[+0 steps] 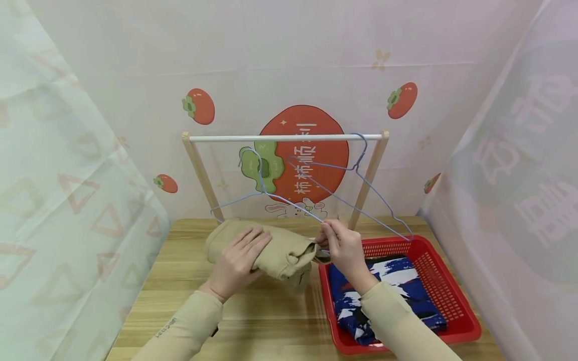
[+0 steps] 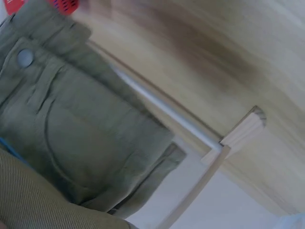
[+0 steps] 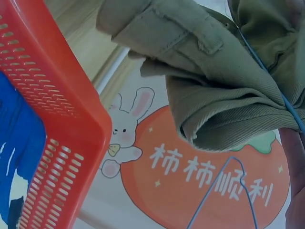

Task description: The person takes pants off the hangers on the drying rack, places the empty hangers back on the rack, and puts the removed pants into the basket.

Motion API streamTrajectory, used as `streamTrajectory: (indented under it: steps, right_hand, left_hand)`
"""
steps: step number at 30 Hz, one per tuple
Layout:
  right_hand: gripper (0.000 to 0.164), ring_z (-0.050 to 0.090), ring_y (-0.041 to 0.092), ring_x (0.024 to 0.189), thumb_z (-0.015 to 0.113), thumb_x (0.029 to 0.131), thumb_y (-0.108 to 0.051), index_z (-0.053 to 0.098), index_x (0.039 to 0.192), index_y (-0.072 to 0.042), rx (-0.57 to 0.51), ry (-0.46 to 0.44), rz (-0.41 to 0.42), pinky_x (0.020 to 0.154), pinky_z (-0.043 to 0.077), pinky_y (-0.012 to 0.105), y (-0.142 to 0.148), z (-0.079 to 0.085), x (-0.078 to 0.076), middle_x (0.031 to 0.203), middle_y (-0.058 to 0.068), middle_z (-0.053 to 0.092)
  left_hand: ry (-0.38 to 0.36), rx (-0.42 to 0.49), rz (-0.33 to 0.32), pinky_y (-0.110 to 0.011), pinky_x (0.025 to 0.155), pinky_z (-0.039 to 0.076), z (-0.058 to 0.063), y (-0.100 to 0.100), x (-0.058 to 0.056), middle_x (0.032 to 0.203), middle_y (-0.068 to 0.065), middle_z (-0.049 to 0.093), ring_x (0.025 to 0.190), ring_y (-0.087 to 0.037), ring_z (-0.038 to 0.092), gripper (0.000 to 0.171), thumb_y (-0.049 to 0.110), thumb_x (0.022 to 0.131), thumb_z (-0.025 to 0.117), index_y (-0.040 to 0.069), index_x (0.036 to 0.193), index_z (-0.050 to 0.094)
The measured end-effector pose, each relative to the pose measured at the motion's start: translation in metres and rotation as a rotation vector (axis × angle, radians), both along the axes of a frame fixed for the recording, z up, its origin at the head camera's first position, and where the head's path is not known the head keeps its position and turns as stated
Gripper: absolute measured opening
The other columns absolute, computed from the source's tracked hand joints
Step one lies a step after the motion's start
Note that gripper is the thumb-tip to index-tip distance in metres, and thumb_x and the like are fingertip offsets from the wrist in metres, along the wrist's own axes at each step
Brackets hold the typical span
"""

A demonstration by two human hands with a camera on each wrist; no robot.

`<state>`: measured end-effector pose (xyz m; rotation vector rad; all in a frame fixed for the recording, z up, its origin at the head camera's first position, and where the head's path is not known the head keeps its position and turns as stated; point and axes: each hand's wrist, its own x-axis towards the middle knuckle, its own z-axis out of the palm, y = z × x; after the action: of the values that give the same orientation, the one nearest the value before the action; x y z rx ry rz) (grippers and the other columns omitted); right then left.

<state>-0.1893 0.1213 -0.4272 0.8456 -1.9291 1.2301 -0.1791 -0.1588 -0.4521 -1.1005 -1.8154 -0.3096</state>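
Observation:
Khaki trousers, folded over, lie across the lower part of a blue wire hanger, whose hook stands up in front of the rack. My left hand rests on the cloth with its fingers stretched out; its thumb is partly hidden. At the hanger's right end, my right hand pinches the wire close to the trousers' edge. A button, a belt loop and a curved pocket seam show on the trousers in the left wrist view. In the right wrist view the hanger wire passes along the cloth.
Behind the hands stands a rack with a white rail and wooden posts. A second blue hanger hangs at its right, reaching over a red basket. Blue, white and dark patterned cloth lies in the basket, on the wooden table.

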Motion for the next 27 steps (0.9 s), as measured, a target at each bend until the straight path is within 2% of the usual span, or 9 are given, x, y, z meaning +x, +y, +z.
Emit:
streamTrajectory:
  steps: [3, 4, 6, 10, 13, 17, 23, 26, 27]
  right_hand:
    - [0.017, 0.073, 0.019, 0.06, 0.061, 0.091, 0.019, 0.063, 0.089, 0.002, 0.007, 0.001, -0.001, 0.058, 0.059, 0.02, 0.0, -0.002, -0.001, 0.072, 0.012, 0.071]
    - [0.017, 0.073, 0.018, 0.06, 0.061, 0.091, 0.019, 0.063, 0.09, 0.002, 0.008, -0.002, 0.0, 0.058, 0.059, 0.02, 0.0, -0.003, -0.001, 0.073, 0.012, 0.071]
    - [0.016, 0.073, 0.018, 0.06, 0.062, 0.091, 0.018, 0.064, 0.09, 0.002, 0.012, -0.005, -0.003, 0.058, 0.059, 0.02, 0.0, -0.004, 0.0, 0.073, 0.011, 0.071]
    - [0.016, 0.072, 0.018, 0.061, 0.062, 0.091, 0.018, 0.064, 0.091, 0.002, 0.027, -0.004, -0.01, 0.058, 0.058, 0.019, 0.001, -0.005, -0.001, 0.074, 0.011, 0.071]
    - [0.016, 0.072, 0.018, 0.061, 0.064, 0.09, 0.017, 0.064, 0.091, 0.002, 0.041, 0.012, -0.019, 0.057, 0.058, 0.019, 0.002, -0.006, -0.001, 0.074, 0.012, 0.071]
    - [0.014, 0.07, 0.017, 0.059, 0.066, 0.09, 0.015, 0.064, 0.092, 0.002, 0.063, 0.039, -0.03, 0.056, 0.057, 0.019, 0.003, -0.006, -0.003, 0.073, 0.011, 0.07]
    - [0.014, 0.065, 0.015, 0.052, 0.069, 0.087, 0.014, 0.066, 0.093, 0.001, 0.115, 0.101, -0.076, 0.051, 0.054, 0.017, 0.005, -0.009, -0.005, 0.071, 0.009, 0.069]
    - [0.003, 0.058, 0.012, 0.048, 0.067, 0.096, 0.001, 0.067, 0.094, -0.001, 0.149, 0.134, -0.114, 0.046, 0.048, 0.016, 0.006, -0.012, -0.006, 0.069, 0.008, 0.067]
    - [0.007, 0.056, 0.012, 0.047, 0.064, 0.1, -0.005, 0.067, 0.094, -0.001, 0.156, 0.14, -0.123, 0.045, 0.047, 0.015, 0.007, -0.013, -0.006, 0.068, 0.007, 0.066]
  left_hand:
    - [-0.079, 0.024, -0.026, -0.05, 0.089, 0.058, 0.005, 0.0, 0.0, 0.118, -0.021, 0.072, 0.104, -0.036, 0.072, 0.039, 0.02, 0.097, 0.066, -0.01, 0.122, 0.066]
    - [-0.104, 0.035, -0.031, -0.049, 0.087, 0.059, 0.006, 0.0, 0.0, 0.117, -0.02, 0.073, 0.103, -0.035, 0.073, 0.036, 0.02, 0.102, 0.058, -0.009, 0.121, 0.067]
    - [-0.151, 0.043, -0.028, -0.047, 0.082, 0.061, 0.01, 0.0, 0.001, 0.115, -0.018, 0.074, 0.1, -0.032, 0.074, 0.033, 0.019, 0.105, 0.052, -0.006, 0.12, 0.068]
    - [-0.211, 0.011, -0.015, -0.039, 0.071, 0.062, 0.021, -0.002, 0.0, 0.106, -0.011, 0.076, 0.091, -0.023, 0.075, 0.027, 0.002, 0.094, 0.055, -0.002, 0.118, 0.067]
    - [-0.228, -0.029, 0.0, -0.034, 0.065, 0.061, 0.031, -0.002, -0.002, 0.099, -0.007, 0.076, 0.084, -0.018, 0.075, 0.028, -0.001, 0.089, 0.06, 0.001, 0.116, 0.066]
    - [-0.247, -0.048, 0.025, -0.033, 0.059, 0.059, 0.044, -0.001, -0.003, 0.094, -0.005, 0.075, 0.077, -0.017, 0.074, 0.032, -0.004, 0.082, 0.068, 0.003, 0.113, 0.065]
    - [-0.321, 0.001, 0.068, -0.034, 0.058, 0.059, 0.061, 0.0, -0.005, 0.089, -0.004, 0.073, 0.073, -0.018, 0.072, 0.033, -0.01, 0.079, 0.073, 0.005, 0.107, 0.064]
    - [-0.338, 0.069, 0.075, -0.036, 0.059, 0.059, 0.069, -0.001, -0.006, 0.088, -0.006, 0.074, 0.073, -0.02, 0.072, 0.03, -0.012, 0.08, 0.073, 0.004, 0.104, 0.065]
    - [-0.338, 0.093, 0.073, -0.037, 0.06, 0.059, 0.071, -0.001, -0.007, 0.09, -0.007, 0.075, 0.075, -0.021, 0.073, 0.029, -0.013, 0.08, 0.072, 0.004, 0.104, 0.066]
